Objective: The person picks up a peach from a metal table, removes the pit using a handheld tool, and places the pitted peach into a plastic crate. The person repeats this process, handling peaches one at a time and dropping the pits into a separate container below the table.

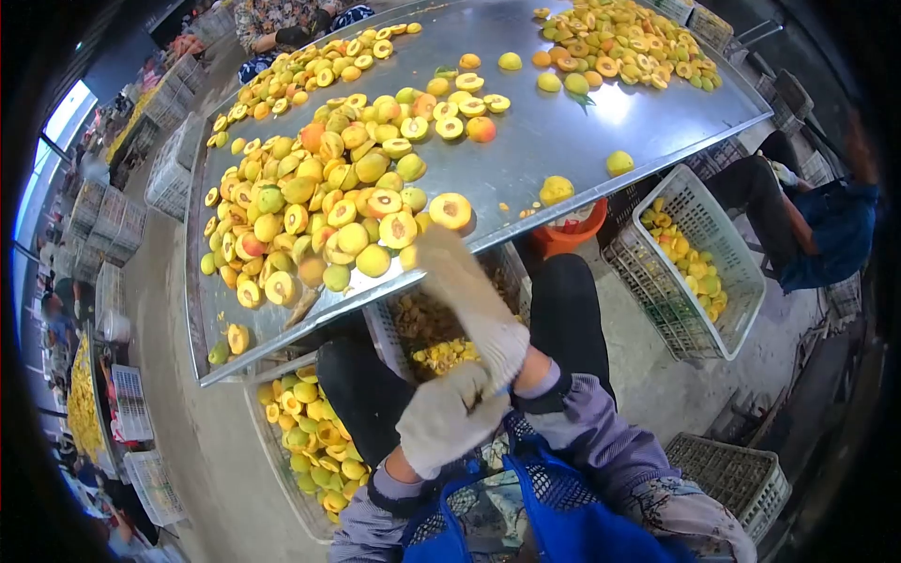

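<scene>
Located on the table, at its near edge, by the right end of the near pile: one fruit half, nearest to the right hand. Set flat on its rounded back, probably for stability, with cut face and central pit area turned up towards the head. Nearly round in outline; long axis slight, running roughly left to right. Right hand: reaching far and slightly left from the near side, palm and fingers blurred; impossible to tell whether released or clenched, or whether touching the half. Left hand: low over the lap, fingers bent beside the cuff of the right glove, seemingly in contact; impossible to tell whether grasping the cloth. Both gloved, presumably against juice and wear. Placed between the knees, partly under the table edge: middle crate, holding scraps and yellow pieces, likely so sited for a short drop from the edge. Placed to the left of the knees: left crate, filled with halves, within easy reach. Standing farther right, past the orange bucket: right crate, tilted in view and partly filled with yellow-green pieces.
</scene>
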{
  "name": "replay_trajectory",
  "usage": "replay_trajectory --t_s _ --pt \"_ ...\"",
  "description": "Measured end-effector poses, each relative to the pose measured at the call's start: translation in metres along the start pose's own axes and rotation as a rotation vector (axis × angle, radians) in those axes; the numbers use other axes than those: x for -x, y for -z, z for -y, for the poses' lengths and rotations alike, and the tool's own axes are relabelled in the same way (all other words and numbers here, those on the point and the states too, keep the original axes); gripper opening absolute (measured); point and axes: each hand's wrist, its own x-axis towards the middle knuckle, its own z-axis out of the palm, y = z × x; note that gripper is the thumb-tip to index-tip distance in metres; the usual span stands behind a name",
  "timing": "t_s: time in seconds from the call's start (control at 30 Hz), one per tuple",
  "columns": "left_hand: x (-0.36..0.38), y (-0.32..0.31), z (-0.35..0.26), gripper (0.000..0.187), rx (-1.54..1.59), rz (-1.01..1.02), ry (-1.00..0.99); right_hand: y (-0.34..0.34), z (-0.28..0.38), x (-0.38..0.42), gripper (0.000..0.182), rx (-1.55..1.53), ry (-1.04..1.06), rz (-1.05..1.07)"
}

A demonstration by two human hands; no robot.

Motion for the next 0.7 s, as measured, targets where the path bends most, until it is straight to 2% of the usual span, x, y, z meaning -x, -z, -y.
replay_trajectory --t_s 0.07,0.1,0.17,0.27,0.33,0.37,0.47,0.5,0.53,0.6,0.63,0.67,0.7 --pt "-0.009 -0.022 0.020 0.029 0.169 -0.390 -0.056 -0.008 0.016 -0.022 0.064 0.008 -0.349 -0.271" --pt "-0.011 -0.022 0.020 0.032 0.076 -0.530 -0.148 -0.009 0.022 -0.026 0.064 0.004 -0.352 -0.264" --pt "-0.009 -0.015 0.006 0.030 0.031 -0.535 -0.189 -0.010 0.029 -0.028 0.070 0.282 -0.389 -0.335" --pt "-0.007 -0.014 0.004 0.024 -0.044 -0.540 -0.261 -0.012 0.021 -0.022 0.069 0.409 -0.371 -0.275" --pt "-0.009 -0.012 0.009 0.019 -0.172 -0.396 -0.270 -0.012 0.019 -0.016 0.068 0.444 -0.333 -0.261" --pt "-0.009 -0.011 0.011 0.019 -0.171 -0.411 -0.256 -0.012 0.018 -0.014 0.068 0.482 -0.289 -0.252" --pt "-0.008 -0.008 0.014 0.020 -0.058 -0.082 -0.371 -0.010 0.008 -0.005 0.063 0.398 -0.213 -0.178" --pt "-0.008 -0.006 0.015 0.021 -0.015 0.028 -0.411 -0.006 0.016 -0.001 0.057 -0.021 -0.358 -0.081" --pt "-0.008 -0.003 0.016 0.021 0.032 0.138 -0.452 -0.008 0.025 0.000 0.057 -0.033 -0.358 -0.055" --pt "-0.010 0.011 0.019 0.021 -0.060 0.251 -0.356 -0.011 0.039 -0.003 0.052 -0.463 -0.787 0.080" --pt "-0.025 0.004 0.062 0.021 -0.201 0.018 -0.711 -0.011 0.038 -0.008 0.048 -0.487 -0.909 0.100" --pt "-0.038 0.000 0.110 0.022 -0.347 -0.221 -1.059 -0.007 0.033 -0.007 0.048 -0.491 -0.913 0.110" --pt "-0.043 0.020 0.121 0.024 -0.487 -0.351 -0.919 -0.002 0.026 -0.004 0.048 -0.512 -0.906 0.088"
